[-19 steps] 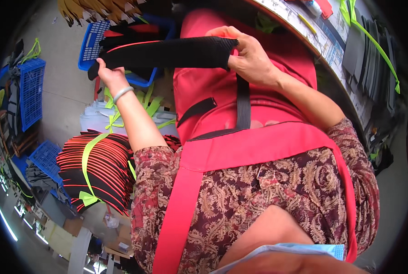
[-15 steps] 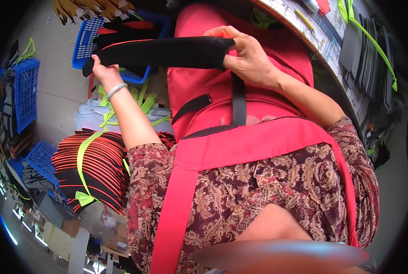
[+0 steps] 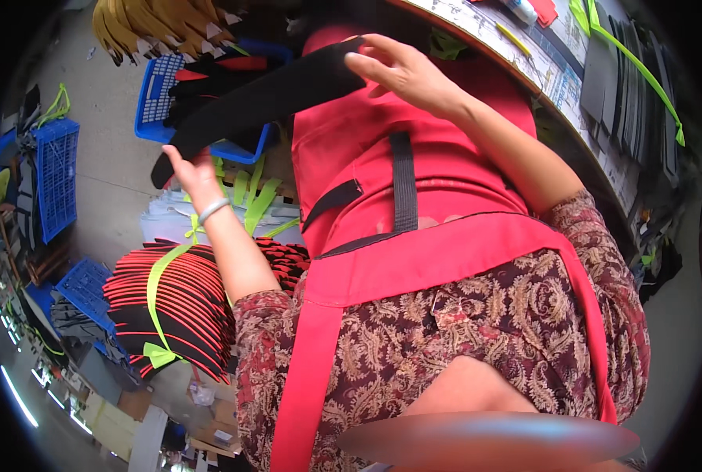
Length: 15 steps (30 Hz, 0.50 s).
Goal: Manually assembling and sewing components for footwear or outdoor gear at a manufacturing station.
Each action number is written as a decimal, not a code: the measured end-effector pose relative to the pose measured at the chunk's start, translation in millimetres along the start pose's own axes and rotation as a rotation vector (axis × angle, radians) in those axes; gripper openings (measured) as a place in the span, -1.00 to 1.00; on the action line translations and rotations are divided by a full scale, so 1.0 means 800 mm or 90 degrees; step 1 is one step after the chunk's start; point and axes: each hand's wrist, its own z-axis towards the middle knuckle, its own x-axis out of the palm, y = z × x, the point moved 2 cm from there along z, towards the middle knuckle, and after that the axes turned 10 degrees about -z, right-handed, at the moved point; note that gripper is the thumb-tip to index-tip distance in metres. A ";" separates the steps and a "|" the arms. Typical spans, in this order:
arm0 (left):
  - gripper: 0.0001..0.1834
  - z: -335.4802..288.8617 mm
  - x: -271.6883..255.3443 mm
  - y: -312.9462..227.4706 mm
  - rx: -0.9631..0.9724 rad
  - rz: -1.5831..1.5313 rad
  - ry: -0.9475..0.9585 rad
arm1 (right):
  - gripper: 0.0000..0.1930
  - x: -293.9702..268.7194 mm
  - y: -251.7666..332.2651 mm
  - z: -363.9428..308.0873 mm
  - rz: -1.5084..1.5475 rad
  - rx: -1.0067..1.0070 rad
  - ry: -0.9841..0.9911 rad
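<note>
A long black fabric strip (image 3: 272, 93) stretches across in front of me, over my red apron (image 3: 461, 165) and a blue basket. It slants down toward the left. My left hand (image 3: 196, 179), with a pale bangle on its wrist, holds the strip's lower left end; the thumb shows and the other fingers are partly hidden. At the upper right end, my right hand (image 3: 406, 75) has the strip's edge between thumb and fingers, the other fingers loosely bent. The strip's plain dark face is toward me.
The blue basket (image 3: 152, 94) holds black and red pieces. Below it stand pale stacks (image 3: 166, 216) and a bundle of black, red-edged pieces (image 3: 182, 303) tied with a yellow-green strip. Tan pieces (image 3: 158, 27) hang top left. A table (image 3: 551, 75) at right carries a yellow pen (image 3: 514, 39) and grey pieces (image 3: 630, 94).
The strip has gone from nearly level to slanting, its left end lower. My left hand has moved down, my right hand up and left with looser fingers. The strip's red edge no longer shows.
</note>
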 end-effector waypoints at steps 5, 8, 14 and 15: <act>-0.39 -0.016 0.001 0.024 -0.038 0.000 -0.018 | -0.65 -0.032 -0.014 0.019 -0.085 -0.027 -0.007; -0.36 -0.006 -0.069 -0.100 0.376 0.504 -0.247 | -0.80 -0.050 -0.029 0.048 -0.108 -0.161 0.010; -0.57 -0.140 0.239 -0.004 -0.043 0.545 0.560 | -0.75 -0.093 0.087 0.067 -0.345 -0.220 0.208; -0.67 -0.135 0.244 -0.007 -0.185 0.590 0.625 | -0.75 -0.076 0.111 0.069 -0.341 -0.247 0.207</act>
